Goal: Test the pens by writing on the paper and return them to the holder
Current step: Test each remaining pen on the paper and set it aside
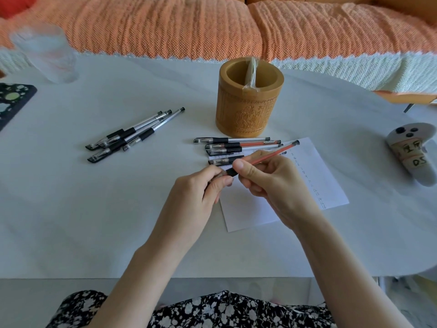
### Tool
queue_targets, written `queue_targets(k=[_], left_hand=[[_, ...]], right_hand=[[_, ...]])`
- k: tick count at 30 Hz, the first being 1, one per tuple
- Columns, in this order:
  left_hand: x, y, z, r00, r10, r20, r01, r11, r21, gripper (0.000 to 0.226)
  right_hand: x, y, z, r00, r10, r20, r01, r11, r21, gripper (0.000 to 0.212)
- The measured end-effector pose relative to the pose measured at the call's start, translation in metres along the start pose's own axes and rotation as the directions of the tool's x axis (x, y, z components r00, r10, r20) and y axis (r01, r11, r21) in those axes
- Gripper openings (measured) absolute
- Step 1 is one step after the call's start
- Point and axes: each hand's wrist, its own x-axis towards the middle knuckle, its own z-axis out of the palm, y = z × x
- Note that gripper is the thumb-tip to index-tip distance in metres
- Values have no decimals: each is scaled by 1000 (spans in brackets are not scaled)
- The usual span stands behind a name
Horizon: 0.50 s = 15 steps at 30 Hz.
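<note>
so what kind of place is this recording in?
Probably a home living room. A white table stands right in front of a sofa draped in an orange cover, with a drinking glass and a carved pen holder on it. No office or lab equipment shows.

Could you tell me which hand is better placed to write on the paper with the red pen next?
Right: the right hand grips the red pen's barrel above the paper; the left hand only pinches its cap end.
</note>
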Motion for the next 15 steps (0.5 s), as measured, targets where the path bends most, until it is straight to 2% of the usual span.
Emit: queue_targets(k=[3,7,9,10,11,14,15], left_hand=[[3,-1,-1,1000,-11,-15,11,1000,-8,16],[9,-6,0,998,-29,-54,33,997,71,19],[8,-8,-1,997,-45,-68,53,991,119,20],[8,-8,-2,996,-49,-68,59,988,146,21],[8,-8,-3,996,-50,-69,61,984,165,22],[11,-8,-6,997,-38,-67,49,985,167,20],[11,-8,-6,997,-37,-63,46,986,158,19]], right_hand=[[0,0,5,999,10,-30,-9,1000,23,19],[-4,-1,9,982,41,-185,-81,974,-213,35],[-8,-1,5,960,-97,-262,0,938,-348,34],[-9,-2,2,941,-206,-268,81,907,-413,25],[-9,-4,-2,931,-284,-230,150,870,-470,12],[-4,2,-7,923,-384,-35,274,717,-641,28],[-1,5,-6,914,-407,-2,299,675,-674,27]])
